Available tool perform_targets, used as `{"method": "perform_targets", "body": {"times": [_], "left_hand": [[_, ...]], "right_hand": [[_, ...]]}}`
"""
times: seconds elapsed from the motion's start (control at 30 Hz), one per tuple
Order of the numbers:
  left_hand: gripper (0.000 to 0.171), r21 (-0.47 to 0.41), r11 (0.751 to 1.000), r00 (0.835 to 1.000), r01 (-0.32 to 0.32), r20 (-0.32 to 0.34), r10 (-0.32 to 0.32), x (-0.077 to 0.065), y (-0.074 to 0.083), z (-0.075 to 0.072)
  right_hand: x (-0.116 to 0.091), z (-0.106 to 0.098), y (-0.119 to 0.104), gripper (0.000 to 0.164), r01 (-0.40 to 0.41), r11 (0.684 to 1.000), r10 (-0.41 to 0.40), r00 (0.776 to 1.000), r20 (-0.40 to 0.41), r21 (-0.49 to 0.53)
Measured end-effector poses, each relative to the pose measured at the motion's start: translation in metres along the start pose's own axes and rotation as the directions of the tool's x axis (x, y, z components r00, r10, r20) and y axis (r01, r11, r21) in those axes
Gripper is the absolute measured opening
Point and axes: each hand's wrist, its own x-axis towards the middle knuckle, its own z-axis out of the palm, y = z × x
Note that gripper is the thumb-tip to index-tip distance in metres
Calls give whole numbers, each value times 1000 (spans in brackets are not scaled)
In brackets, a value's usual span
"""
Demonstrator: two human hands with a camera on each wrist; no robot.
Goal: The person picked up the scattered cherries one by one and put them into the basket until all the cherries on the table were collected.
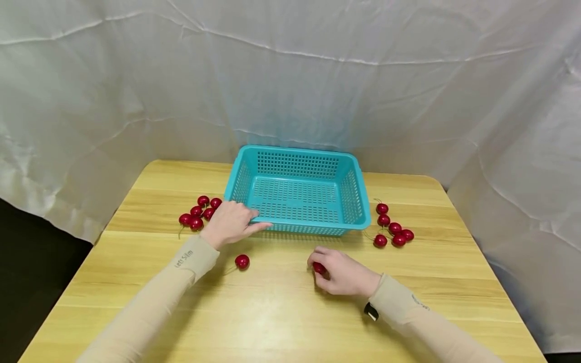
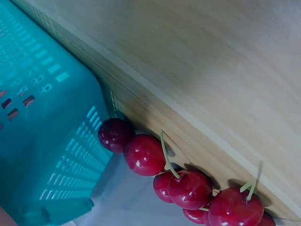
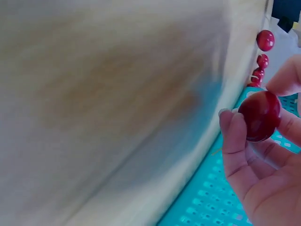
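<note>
A turquoise plastic basket (image 1: 295, 224) with perforated walls stands at the back of the table. My left hand (image 1: 230, 223) grips its rim at the near left corner; through the wall holes in the left wrist view, bits of fingers show. In the head view my right hand (image 1: 342, 272) is over the table in front of the basket. Its thumb and fingers pinch a dark red cherry (image 3: 261, 116), partly hidden by the fingers from above. A single cherry (image 1: 242, 262) with its stem lies between the two arms.
Several cherries (image 1: 196, 224) lie in a cluster left of the basket, close to its wall. More cherries (image 1: 399, 240) are scattered to its right. A pale draped cloth (image 1: 290, 91) hangs behind the wooden table (image 1: 268, 322).
</note>
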Motion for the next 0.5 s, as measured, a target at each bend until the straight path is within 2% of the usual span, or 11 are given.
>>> {"method": "perform_targets", "body": {"times": [0.23,0.5], "left_hand": [[58,-7,1000,1000,-6,0,6,0,1,-1],[56,2,1000,1000,-9,0,9,0,1,-1]], "right_hand": [[10,-14,-6,20,19,999,-19,1000,-17,45],[27,-43,-15,22,103,992,-94,990,-109,74]]}}
